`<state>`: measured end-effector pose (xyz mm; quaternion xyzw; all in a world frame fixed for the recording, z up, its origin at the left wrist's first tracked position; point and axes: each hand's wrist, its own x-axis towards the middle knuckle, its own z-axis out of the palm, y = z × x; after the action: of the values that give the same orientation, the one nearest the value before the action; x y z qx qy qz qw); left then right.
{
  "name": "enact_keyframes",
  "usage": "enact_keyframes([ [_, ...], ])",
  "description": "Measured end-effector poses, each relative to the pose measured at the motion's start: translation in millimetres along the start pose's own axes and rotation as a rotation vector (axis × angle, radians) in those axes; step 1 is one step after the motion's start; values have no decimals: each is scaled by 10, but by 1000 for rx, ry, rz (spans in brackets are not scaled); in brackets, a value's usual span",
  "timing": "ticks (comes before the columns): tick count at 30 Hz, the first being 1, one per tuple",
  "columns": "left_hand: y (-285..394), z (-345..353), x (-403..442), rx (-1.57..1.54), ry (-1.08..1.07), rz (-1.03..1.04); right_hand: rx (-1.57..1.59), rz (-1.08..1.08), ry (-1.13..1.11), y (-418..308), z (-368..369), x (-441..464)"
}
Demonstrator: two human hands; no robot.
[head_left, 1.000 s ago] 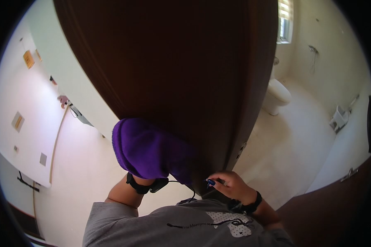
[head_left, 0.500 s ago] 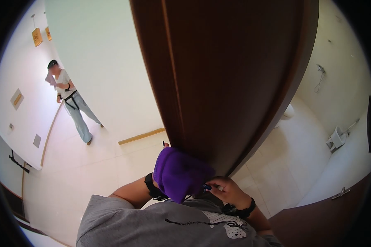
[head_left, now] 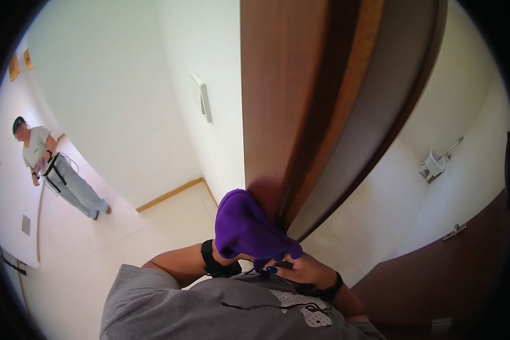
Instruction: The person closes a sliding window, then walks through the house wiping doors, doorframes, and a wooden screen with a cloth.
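Note:
A purple cloth (head_left: 246, 224) covers most of my left hand (head_left: 232, 249), whose fingers are hidden beneath it. The cloth lies against the lower part of a brown wooden door frame (head_left: 272, 113). Beside it on the right, my right hand (head_left: 303, 269) has its fingers bent and pinched at the hanging lower corner of the cloth. Dark blue nails show on that hand. Both wrists wear black bands.
Another person (head_left: 56, 164) stands at the far left. A light switch (head_left: 200, 96) is on the white wall. At the right are a brown door (head_left: 436, 272) with a metal handle (head_left: 454, 231) and a white fixture (head_left: 434, 165) on the bathroom wall.
The view has swung so the wooden frame and light switch show. The cloth has drawn in toward my right hand, which now touches it. The other person has come into full view.

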<state>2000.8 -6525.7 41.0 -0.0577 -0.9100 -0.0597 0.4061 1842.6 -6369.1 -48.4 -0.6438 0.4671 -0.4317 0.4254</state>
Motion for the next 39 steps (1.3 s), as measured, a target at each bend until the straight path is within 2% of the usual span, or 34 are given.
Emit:
enact_keyframes([
  [4,137,130,153,-27,-9,71,96,-24,48,90,41,-192],
  [7,81,124,385,-34,8,104,-191,-40,-39,-131,-29,-71],
  [8,186,137,486,-20,14,120,-182,89,17,-363,0,-228],
  [11,171,138,762,-4,46,130,-126,-92,262,-369,54,-245],
  [12,178,133,822,-4,56,131,-215,-195,264,-322,101,-119],
  [15,111,114,776,-38,77,114,-209,-233,215,-601,-38,-47],
  [16,82,129,703,-70,76,107,-101,-136,230,-493,27,-68],
  [19,-49,117,339,-170,43,94,-180,179,9,-351,98,44],
  [20,-84,128,209,-204,24,95,-84,292,-22,-457,141,112],
  [23,-139,59,-127,-247,-28,119,-222,378,-160,123,502,196],
  [24,-147,6,-92,-254,-37,132,-391,268,-33,30,548,206],
  [26,-193,-63,-6,-257,-67,163,-326,168,74,-19,563,225],
  [30,-131,-402,507,-95,-207,287,-460,-96,244,-88,439,234],
  [32,-76,-343,605,-223,-167,231,-466,-191,339,-283,320,196],
  [36,158,-146,557,227,95,296,-225,-389,606,-896,51,114],
  [39,151,-170,611,312,113,285,7,-559,773,-951,-32,224],
])
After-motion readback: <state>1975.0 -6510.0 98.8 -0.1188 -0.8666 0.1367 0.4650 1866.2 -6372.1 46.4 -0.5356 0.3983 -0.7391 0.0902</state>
